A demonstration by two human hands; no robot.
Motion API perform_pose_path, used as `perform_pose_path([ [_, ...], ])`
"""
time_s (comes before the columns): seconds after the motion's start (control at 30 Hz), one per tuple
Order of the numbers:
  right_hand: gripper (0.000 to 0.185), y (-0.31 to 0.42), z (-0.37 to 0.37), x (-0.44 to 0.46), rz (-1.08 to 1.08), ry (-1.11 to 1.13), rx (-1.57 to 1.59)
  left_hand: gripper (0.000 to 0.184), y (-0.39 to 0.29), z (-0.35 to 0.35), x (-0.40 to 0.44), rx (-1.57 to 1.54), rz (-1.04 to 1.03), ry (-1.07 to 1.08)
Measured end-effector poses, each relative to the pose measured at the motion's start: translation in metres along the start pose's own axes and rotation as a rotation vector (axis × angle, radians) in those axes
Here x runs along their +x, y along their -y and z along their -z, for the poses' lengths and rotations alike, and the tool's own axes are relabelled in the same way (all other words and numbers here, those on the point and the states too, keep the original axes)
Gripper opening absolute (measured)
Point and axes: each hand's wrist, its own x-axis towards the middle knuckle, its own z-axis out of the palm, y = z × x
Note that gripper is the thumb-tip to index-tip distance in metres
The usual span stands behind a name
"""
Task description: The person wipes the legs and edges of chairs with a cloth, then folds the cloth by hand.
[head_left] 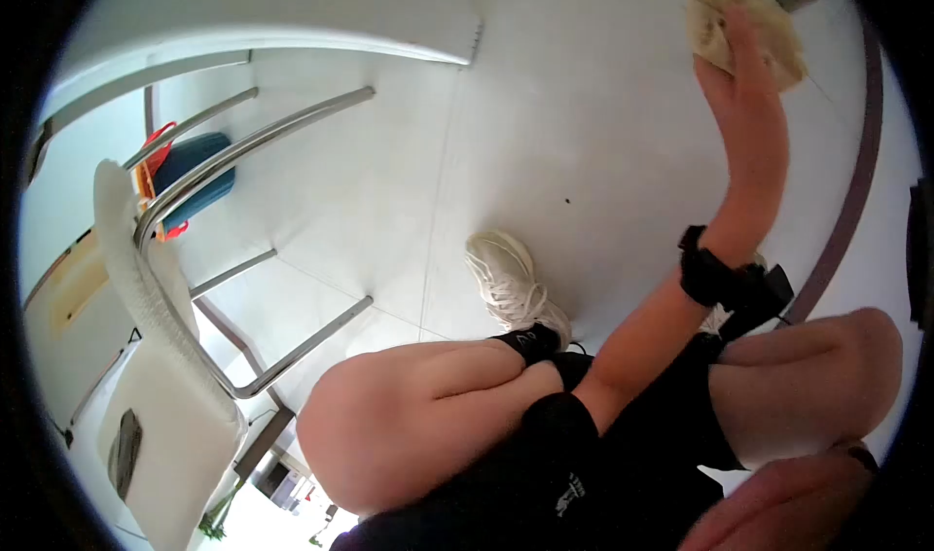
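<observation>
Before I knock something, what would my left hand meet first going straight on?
Beyond the cloth your left hand touches, floor shows to the picture's edge; the way looks free, though depth is unclear.

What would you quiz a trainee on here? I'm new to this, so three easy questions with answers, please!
1. What does the outstretched hand touch?
A) a cup
B) a cloth
C) a book

2. True or false: the white chair has bright red legs.

3. Fill in: the reaching arm wears a ____ wristband.

Key: 1. B; 2. False, they are silvery; 3. black.
</observation>
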Motion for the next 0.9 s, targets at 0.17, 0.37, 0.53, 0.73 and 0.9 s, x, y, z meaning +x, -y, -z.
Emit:
perform_pose_path([
  [0.17,0.021,-0.007,0.002,0.002,0.029,-0.026,0.075,0.025,-0.011,0.005,0.009,0.108,0.192,0.149],
  [0.37,0.025,-0.011,0.001,0.013,0.150,-0.078,0.134,0.025,-0.003,0.007,0.005,0.030,0.218,0.154],
  [0.53,0.029,0.027,0.006,0.006,0.481,-0.187,0.512,0.028,-0.011,0.002,0.003,0.017,0.157,0.135],
  [0.73,0.023,0.074,0.083,-0.005,1.336,-0.125,0.725,0.021,0.027,-0.011,-0.023,0.099,0.048,-0.185],
  [0.9,0.022,0.078,0.092,0.020,0.785,-0.696,0.446,0.023,-0.011,-0.004,-0.042,1.130,-0.706,-0.111],
])
